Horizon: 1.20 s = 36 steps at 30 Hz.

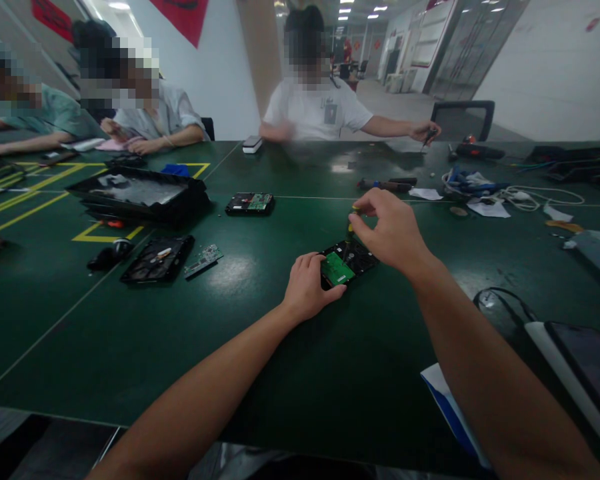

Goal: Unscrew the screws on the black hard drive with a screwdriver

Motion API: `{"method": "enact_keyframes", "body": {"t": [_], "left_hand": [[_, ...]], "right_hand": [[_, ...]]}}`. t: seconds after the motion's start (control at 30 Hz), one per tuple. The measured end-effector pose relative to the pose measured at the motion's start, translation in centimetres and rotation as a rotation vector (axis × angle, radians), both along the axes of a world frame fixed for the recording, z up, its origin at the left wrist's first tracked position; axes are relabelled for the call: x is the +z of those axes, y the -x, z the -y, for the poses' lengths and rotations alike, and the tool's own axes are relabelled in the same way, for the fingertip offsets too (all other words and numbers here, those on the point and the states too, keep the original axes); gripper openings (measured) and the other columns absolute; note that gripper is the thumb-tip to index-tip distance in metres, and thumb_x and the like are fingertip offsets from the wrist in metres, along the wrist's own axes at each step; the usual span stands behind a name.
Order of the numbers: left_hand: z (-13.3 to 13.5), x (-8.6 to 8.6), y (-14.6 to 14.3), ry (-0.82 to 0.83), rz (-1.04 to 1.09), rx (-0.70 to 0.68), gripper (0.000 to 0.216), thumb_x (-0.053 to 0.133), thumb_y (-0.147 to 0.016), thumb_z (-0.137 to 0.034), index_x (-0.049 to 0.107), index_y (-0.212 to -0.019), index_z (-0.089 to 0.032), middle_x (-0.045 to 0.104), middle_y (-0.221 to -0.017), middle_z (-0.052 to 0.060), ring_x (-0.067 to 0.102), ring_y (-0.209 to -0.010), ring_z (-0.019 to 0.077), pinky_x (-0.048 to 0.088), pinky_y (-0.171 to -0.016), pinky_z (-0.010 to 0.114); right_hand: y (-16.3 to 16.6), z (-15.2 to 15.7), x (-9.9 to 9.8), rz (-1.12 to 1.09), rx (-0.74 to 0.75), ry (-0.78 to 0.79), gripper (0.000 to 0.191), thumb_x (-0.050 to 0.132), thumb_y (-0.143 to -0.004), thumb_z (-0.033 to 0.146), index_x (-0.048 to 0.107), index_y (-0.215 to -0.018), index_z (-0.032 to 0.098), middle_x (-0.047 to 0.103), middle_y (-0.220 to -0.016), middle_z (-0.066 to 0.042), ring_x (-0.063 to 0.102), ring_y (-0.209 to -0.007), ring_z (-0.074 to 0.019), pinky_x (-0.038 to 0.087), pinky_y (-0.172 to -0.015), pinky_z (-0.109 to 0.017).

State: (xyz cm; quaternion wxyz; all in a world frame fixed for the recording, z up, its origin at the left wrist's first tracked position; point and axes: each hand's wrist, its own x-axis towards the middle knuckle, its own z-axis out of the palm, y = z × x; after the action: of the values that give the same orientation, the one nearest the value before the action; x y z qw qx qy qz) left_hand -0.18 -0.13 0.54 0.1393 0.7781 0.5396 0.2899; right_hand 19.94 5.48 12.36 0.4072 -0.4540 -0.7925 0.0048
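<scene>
The hard drive point(337, 269) lies on the green table point(220, 353), circuit board side up. The left hand point(306, 285), partly open, holds the drive's left end between fingers and thumb. The right hand point(389, 223), above the drive's right end, is pinched closed on 1 yellow-handled screwdriver point(351, 227), shaft directed down at the drive; tip engagement cannot be determined. Left of the drive lie 1 loose circuit board point(203, 262) and, farther left, 1 black casing point(157, 260).
</scene>
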Motion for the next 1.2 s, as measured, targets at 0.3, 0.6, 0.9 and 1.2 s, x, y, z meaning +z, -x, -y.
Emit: {"method": "enact_keyframes", "body": {"t": [0.3, 0.6, 0.9, 1.2], "left_hand": [[0.04, 0.12, -0.05, 0.004, -0.007, 0.005, 0.071, 0.08, -0.085, -0.053, 0.057, -0.139, -0.014, 0.062, -0.145, 0.019, 0.053, -0.141, 0.0371, 0.044, -0.122, 0.053], [0.07, 0.28, 0.02, 0.019, -0.006, 0.0, 0.07, 0.079, -0.086, -0.055, 0.057, -0.14, -0.016, 0.061, -0.147, 0.018, 0.052, -0.141, 0.0368, 0.045, -0.122, 0.055], [0.11, 0.34, -0.06, 0.011, 0.011, 0.005, 0.068, 0.081, -0.084, -0.052, 0.057, -0.138, -0.019, 0.062, -0.146, 0.017, 0.054, -0.142, 0.0373, 0.045, -0.122, 0.056], [0.08, 0.27, -0.1, 0.01, -0.007, 0.007, 0.07, 0.082, -0.084, -0.052, 0.057, -0.139, -0.017, 0.062, -0.146, 0.018, 0.053, -0.142, 0.0372, 0.045, -0.122, 0.054]], "right_hand": [[0.13, 0.13, 0.11, -0.008, 0.025, -0.003, 0.009, 0.068, -0.093, 0.03, 0.062, -0.095, 0.025, 0.074, -0.096, -0.007, 0.069, -0.09, -0.0267, 0.053, -0.084, -0.043], [0.18, 0.35, 0.23, -0.038, -0.041, 0.044, 0.014, 0.071, -0.089, 0.031, 0.06, -0.095, 0.025, 0.073, -0.094, -0.007, 0.069, -0.087, -0.0273, 0.052, -0.08, -0.042], [0.15, 0.24, 0.24, 0.002, -0.012, 0.027, 0.012, 0.068, -0.088, 0.026, 0.062, -0.098, 0.026, 0.073, -0.101, -0.009, 0.068, -0.094, -0.0299, 0.053, -0.086, -0.046], [0.09, 0.15, 0.24, 0.007, 0.016, 0.001, 0.006, 0.067, -0.091, 0.028, 0.063, -0.096, 0.025, 0.073, -0.096, -0.007, 0.069, -0.091, -0.0279, 0.054, -0.085, -0.045]]}}
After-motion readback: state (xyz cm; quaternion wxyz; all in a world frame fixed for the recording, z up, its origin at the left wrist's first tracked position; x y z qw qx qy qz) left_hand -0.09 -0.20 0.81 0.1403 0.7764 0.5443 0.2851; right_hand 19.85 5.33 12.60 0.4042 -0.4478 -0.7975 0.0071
